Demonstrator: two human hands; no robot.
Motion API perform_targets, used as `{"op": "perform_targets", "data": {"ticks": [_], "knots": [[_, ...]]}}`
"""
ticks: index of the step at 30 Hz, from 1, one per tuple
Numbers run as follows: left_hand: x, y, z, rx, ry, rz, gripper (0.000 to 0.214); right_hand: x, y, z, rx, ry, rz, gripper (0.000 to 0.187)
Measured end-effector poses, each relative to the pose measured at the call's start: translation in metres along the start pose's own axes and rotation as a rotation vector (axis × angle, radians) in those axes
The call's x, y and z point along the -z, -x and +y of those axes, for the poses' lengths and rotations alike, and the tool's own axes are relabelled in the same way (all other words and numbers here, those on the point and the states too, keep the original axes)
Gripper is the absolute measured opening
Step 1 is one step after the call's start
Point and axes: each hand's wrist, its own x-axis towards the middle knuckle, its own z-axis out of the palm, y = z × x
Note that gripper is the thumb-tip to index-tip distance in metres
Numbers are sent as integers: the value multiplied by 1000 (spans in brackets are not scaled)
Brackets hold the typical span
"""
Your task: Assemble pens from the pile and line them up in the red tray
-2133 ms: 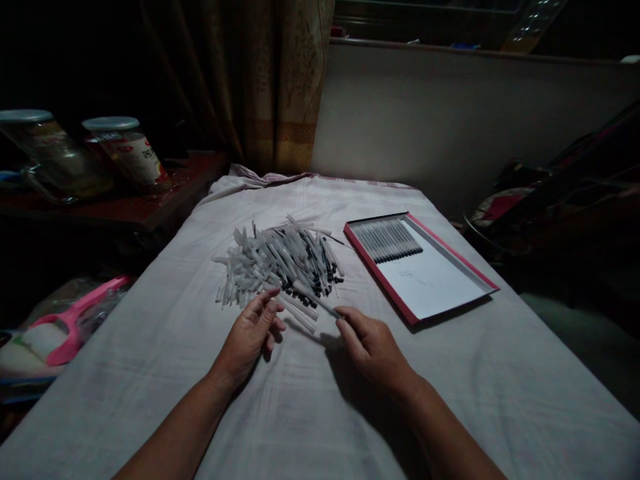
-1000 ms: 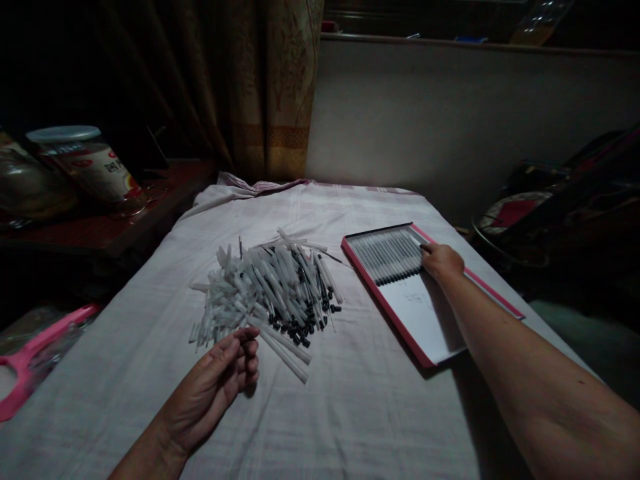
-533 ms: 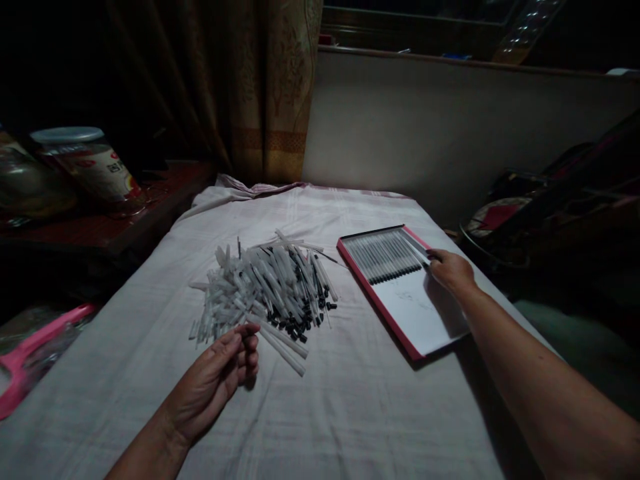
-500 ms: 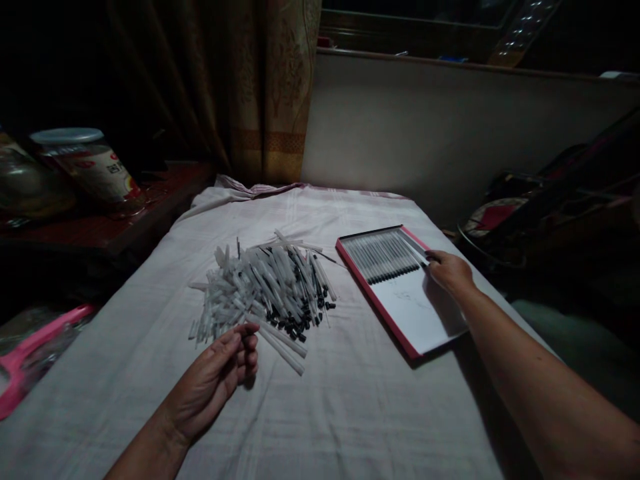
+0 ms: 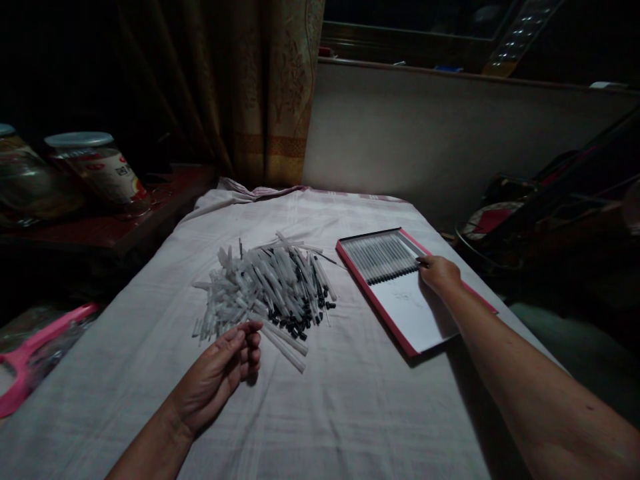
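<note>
In the shallow pink-edged box (image 5: 377,313), a row of clear pens (image 5: 380,257) with black ends lies side by side over a white sheet. My right hand (image 5: 441,275) is closed at the right end of that row, fingertips pinched on the black end of a pen; the palm hides part of the box. Loosely curled, thumb against forefinger, my left hand (image 5: 227,367) hovers at the near edge of a heap of clear pen parts (image 5: 265,283). Anything between those fingers is too small to make out. Two clear tubes (image 5: 286,350) lie just beyond them.
A pale checked cloth (image 5: 310,427) covers the table. Lidded jars (image 5: 100,170) stand on a dark red cabinet (image 5: 165,193) at left. Lower left is a pink plastic object (image 5: 30,360). A curtain (image 5: 270,100) and wall (image 5: 390,127) rise behind; dark clutter stands right.
My right hand has shifted slightly left, and the pen in it has come down in line with the row's end. My left hand has hardly moved.
</note>
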Motion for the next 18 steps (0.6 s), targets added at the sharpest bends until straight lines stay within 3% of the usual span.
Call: {"op": "perform_targets", "data": {"ticks": [12, 18], "knots": [[-3, 1, 1, -9, -13, 9, 20, 7, 1, -7, -56, 61, -86, 37], [-4, 1, 2, -12, -8, 0, 18, 21, 11, -14, -62, 67, -126, 38]]}}
